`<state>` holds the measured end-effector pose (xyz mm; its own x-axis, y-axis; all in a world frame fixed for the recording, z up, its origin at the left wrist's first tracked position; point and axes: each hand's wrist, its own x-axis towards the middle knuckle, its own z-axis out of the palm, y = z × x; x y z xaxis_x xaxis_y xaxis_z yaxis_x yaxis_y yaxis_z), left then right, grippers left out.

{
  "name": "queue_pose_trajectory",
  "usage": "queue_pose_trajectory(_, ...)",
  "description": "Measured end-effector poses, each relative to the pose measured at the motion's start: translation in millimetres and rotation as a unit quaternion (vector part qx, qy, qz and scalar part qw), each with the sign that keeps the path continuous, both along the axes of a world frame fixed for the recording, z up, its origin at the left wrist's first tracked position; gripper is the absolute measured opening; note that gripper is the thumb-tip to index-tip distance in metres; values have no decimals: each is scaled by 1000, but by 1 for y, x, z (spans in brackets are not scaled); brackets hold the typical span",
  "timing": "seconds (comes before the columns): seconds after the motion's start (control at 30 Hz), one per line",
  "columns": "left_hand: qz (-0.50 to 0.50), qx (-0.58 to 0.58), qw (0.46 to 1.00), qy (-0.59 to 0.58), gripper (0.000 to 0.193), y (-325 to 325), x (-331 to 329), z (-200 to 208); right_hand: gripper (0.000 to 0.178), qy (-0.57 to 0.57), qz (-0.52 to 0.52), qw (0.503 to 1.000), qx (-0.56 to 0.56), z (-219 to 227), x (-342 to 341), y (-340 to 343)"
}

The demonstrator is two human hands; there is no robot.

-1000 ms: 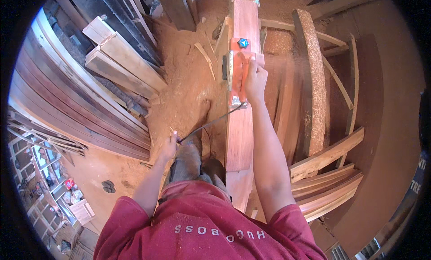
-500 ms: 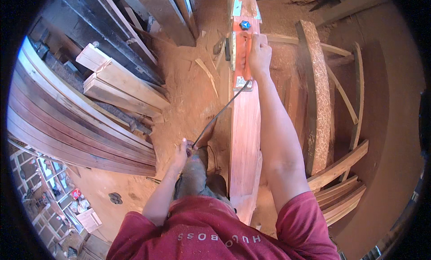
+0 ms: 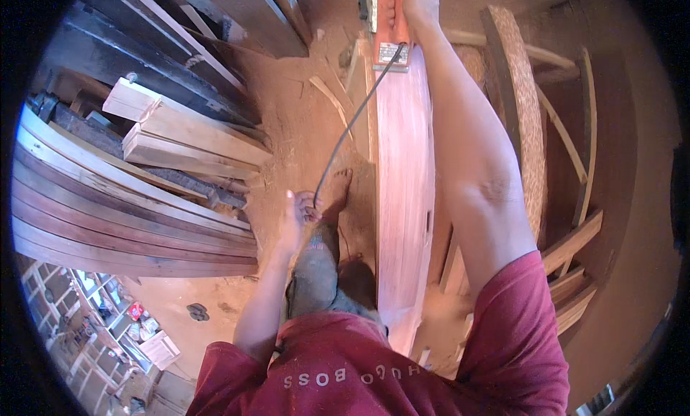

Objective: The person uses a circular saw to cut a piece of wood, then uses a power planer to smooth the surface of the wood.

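My right hand point(image 3: 422, 6) is closed around the handle of an orange electric planer point(image 3: 387, 19) at the top edge of the picture. The planer rests on a long pinkish wooden plank point(image 3: 404, 179) that runs away from me; its front end is cut off by the frame. A dark power cord point(image 3: 353, 121) trails from the planer's rear down to my left hand point(image 3: 298, 215). That hand is held low over my leg, with the cord pinched in its fingers and slack between hand and tool.
Long stacked boards point(image 3: 136, 222) and short pale timbers point(image 3: 194, 139) lie on the left. Right of the plank stands a rough-edged slab point(image 3: 523, 93) among loose strips point(image 3: 575, 243). Sawdust covers the floor point(image 3: 287, 121), where my bare foot point(image 3: 339, 190) stands beside the plank.
The planer and my right hand have moved forward along the plank, toward the top of the picture. My left hand has risen slightly, still with the cord.
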<state>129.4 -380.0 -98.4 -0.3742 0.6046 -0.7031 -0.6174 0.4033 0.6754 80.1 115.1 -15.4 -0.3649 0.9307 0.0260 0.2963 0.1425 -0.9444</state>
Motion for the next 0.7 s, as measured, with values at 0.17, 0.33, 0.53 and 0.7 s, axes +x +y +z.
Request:
queue_pose_trajectory(0.17,19,-65,998,-4,74,-103,-35,-3,60,-15,24,998,-58,23,120,-144)
queue_pose_trajectory(0.33,-78,-93,992,35,75,-161,-4,2,41,16,26,999,-39,57,336,-349)
queue_pose_trajectory(0.53,-331,-114,936,34,77,-180,71,12,49,-70,-17,956,-283,78,525,-564)
queue_pose_trajectory(0.7,-422,-90,896,103,74,-181,100,19,48,-25,-37,934,-356,82,548,-589)
